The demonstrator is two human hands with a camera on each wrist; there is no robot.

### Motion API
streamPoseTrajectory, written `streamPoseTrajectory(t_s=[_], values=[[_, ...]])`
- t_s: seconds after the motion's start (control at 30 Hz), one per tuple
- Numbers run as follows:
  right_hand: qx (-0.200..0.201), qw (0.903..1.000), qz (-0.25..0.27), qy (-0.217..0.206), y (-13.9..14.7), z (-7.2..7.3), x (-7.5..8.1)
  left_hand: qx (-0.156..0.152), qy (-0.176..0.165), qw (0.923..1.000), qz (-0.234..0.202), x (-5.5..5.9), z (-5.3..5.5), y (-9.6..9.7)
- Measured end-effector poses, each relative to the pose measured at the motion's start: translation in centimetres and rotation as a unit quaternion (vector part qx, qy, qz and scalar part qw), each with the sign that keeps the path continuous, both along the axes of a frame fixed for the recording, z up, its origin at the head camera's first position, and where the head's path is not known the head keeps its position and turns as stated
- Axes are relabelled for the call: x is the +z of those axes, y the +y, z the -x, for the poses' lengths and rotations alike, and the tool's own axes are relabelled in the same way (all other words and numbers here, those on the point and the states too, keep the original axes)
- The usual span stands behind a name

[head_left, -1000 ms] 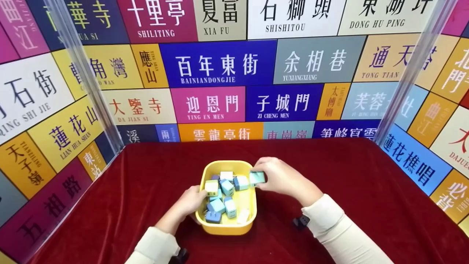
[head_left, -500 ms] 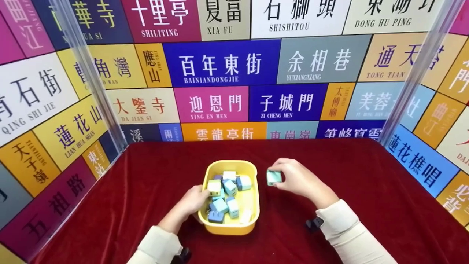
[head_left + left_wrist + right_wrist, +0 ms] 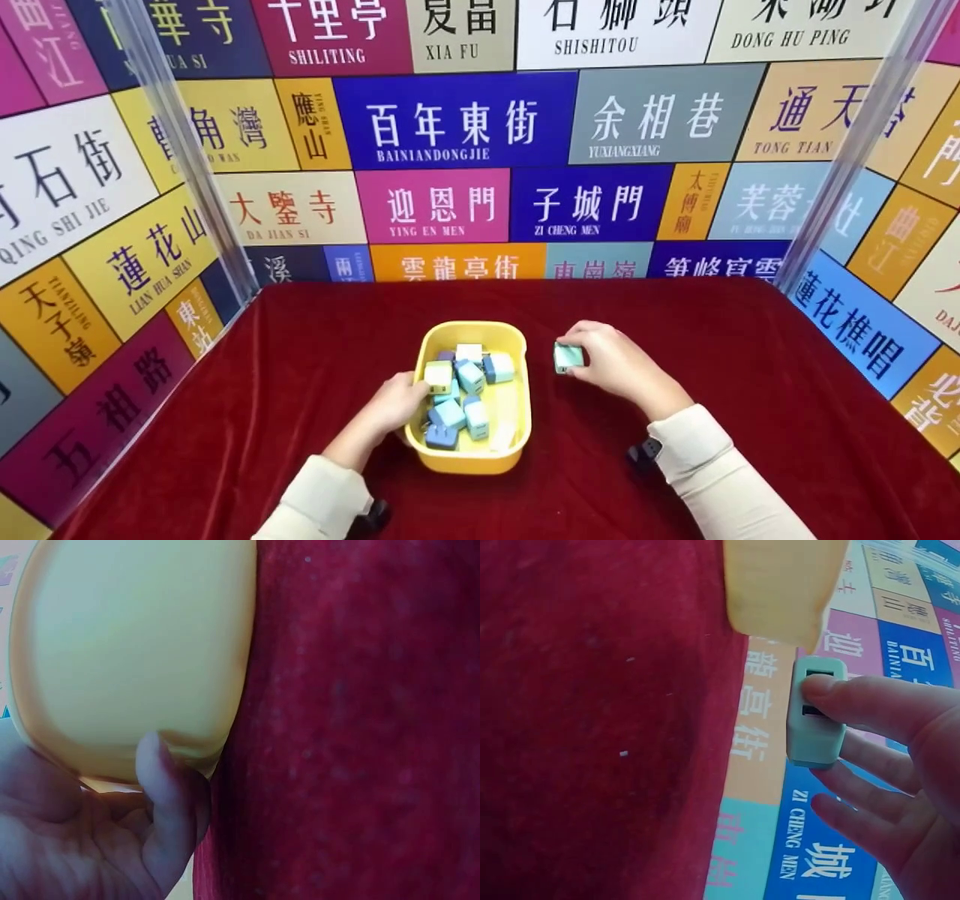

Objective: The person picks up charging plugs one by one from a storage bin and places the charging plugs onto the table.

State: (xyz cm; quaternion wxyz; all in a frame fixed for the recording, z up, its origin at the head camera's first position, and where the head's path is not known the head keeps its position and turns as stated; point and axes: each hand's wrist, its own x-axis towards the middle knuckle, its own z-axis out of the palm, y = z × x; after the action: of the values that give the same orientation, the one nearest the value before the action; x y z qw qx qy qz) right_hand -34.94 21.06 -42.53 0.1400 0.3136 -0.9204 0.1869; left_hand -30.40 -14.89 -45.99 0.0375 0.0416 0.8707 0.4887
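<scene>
Across the back, a wall of coloured signs [image 3: 454, 120] bears Chinese characters, most with Latin letters too. Before it spreads a dark red cloth [image 3: 780, 352], with a yellow tub [image 3: 469, 463] upright near its middle. Cream sleeves [image 3: 720, 472] cover both forearms. The left hand [image 3: 397, 405] grips the tub's left side, its fingers bent and its thumb [image 3: 161, 787] against the outer wall. The right hand [image 3: 615, 364], to the right of the tub and apart from it, pinches a green charger [image 3: 568, 358], its spare fingers loosely curled. More chargers [image 3: 450, 414], white, yellow and shades of blue, lie heaped in the tub, mostly toward the left. Smallest are two dark slots [image 3: 814, 711] in the green charger's face, the right thumb's tip lying between them.
</scene>
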Motion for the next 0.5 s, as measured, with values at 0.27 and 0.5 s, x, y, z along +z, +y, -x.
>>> streamPoseTrajectory(t_s=[0.27,0.5], values=[[-0.01,0.9999,-0.008,0.007,0.3,0.6,-1.4,0.005,0.003,1.0,-0.003,0.2,-0.1,0.0],[-0.009,0.9997,-0.018,-0.015,0.6,0.9,-2.2,0.007,0.002,1.0,0.001,0.2,-0.1,0.0]])
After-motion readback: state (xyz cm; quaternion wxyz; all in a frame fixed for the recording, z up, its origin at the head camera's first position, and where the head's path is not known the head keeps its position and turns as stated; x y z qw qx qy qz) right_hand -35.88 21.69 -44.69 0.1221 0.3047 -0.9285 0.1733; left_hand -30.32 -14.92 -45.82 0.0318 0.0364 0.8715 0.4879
